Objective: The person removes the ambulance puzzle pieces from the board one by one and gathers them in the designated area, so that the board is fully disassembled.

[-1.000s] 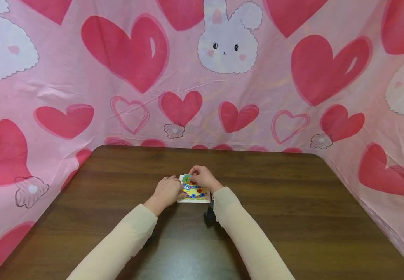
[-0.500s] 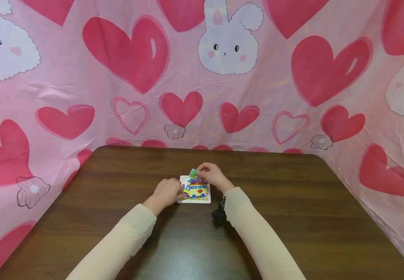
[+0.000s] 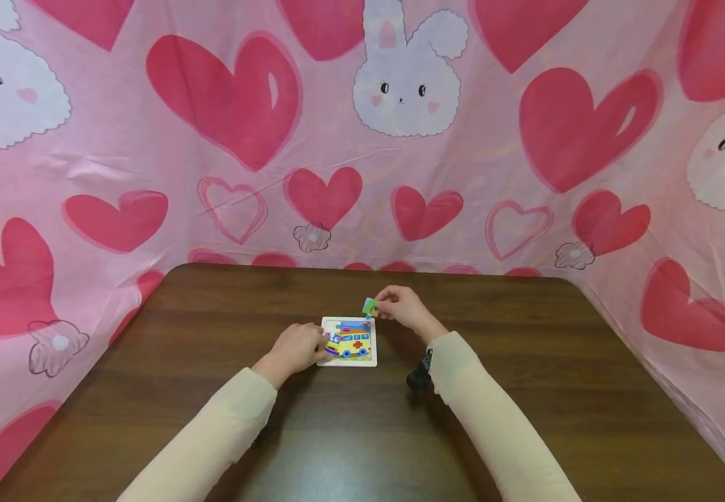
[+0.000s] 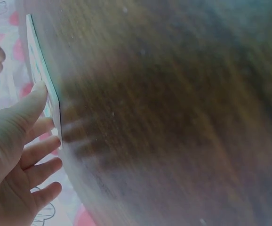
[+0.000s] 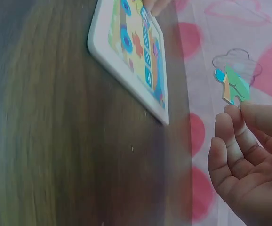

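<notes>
A small jigsaw puzzle board with a white border and a yellow ambulance picture lies on the table. My left hand holds the board's left side, thumb on its face and fingers at the edge, as the left wrist view shows. Between thumb and fingertips, my right hand pinches a green and blue puzzle piece, raised off the table beyond the board's far right corner. The same piece shows its knob and notch in the right wrist view. A pale recess shows at the board's upper left.
The dark wooden table spreads around the board. A pink curtain with hearts and rabbits hangs behind it and at both sides. Beneath the right sleeve is a black wrist-worn device.
My right hand has lifted the puzzle piece from the board's upper left and carried it right, past the far right corner. The left hand stays at the board's left side.
</notes>
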The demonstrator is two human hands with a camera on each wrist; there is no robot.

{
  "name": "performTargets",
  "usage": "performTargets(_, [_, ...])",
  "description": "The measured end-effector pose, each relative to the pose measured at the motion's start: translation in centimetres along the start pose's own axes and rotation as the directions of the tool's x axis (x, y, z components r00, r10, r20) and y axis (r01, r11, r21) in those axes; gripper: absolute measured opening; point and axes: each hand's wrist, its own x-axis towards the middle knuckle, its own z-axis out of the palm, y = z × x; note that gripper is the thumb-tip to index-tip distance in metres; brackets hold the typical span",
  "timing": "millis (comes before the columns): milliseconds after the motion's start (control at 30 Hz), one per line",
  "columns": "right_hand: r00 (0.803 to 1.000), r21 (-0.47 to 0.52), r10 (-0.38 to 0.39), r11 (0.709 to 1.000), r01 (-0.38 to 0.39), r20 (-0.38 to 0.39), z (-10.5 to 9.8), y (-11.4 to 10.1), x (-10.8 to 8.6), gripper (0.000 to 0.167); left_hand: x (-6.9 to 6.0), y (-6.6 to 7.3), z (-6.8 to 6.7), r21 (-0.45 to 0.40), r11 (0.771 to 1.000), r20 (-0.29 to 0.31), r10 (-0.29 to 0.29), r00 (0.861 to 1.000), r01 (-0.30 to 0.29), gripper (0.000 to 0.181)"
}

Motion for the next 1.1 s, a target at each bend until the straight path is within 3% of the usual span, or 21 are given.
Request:
performTargets(567, [1.0,-0.08,0.002,0.997,-0.004,-0.017,-4.2,3.2,-1.1,0.013,-0.5,0.4,-0.5,-0.039,0.999,0.02,-0.032,0.999,0.033,0.037])
performTargets(900, [0.999,-0.129,0.042,0.991,-0.046,-0.035,-4.8,4.9,-1.6,0.014,-0.4,0.5,0.1,-0.046,0.998,0.013,-0.041,0.999,0.042,0.037])
performTargets(1100, [0.996,-0.148,0.082,0.985,-0.087,-0.041,-4.7,5.5,-1.8,0.014,-0.7,0.5,0.4,-0.036,0.999,-0.029,-0.007,1.0,0.006,0.033])
